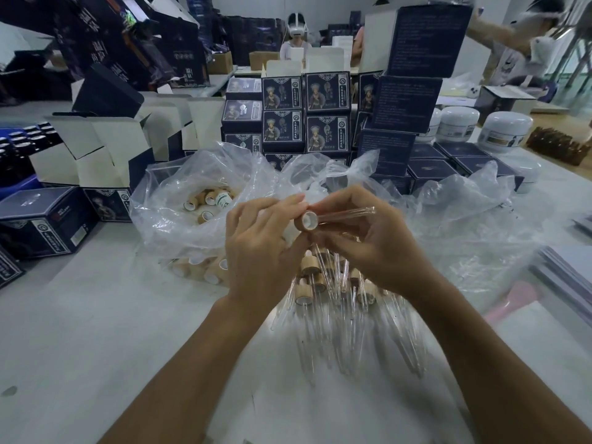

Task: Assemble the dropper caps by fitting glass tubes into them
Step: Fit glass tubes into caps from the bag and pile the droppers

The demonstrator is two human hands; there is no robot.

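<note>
Two hands bring a cap and a glass tube together above the desk (96,331).

The left hand (259,248) curls its fingers round a wooden dropper cap (306,222), open end facing the right hand (368,241), which pinches a glass tube (347,213) at the cap's mouth. Finished droppers (323,283) lie heaped below; loose caps (208,201) sit in a plastic bag (166,225) to the left.

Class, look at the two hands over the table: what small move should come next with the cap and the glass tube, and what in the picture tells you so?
Probably the right hand should push the glass tube further into the cap that the left hand holds. The tube's end meets the cap's white opening, yet most of its length shows outside, and the finished droppers below have tubes seated.
</note>
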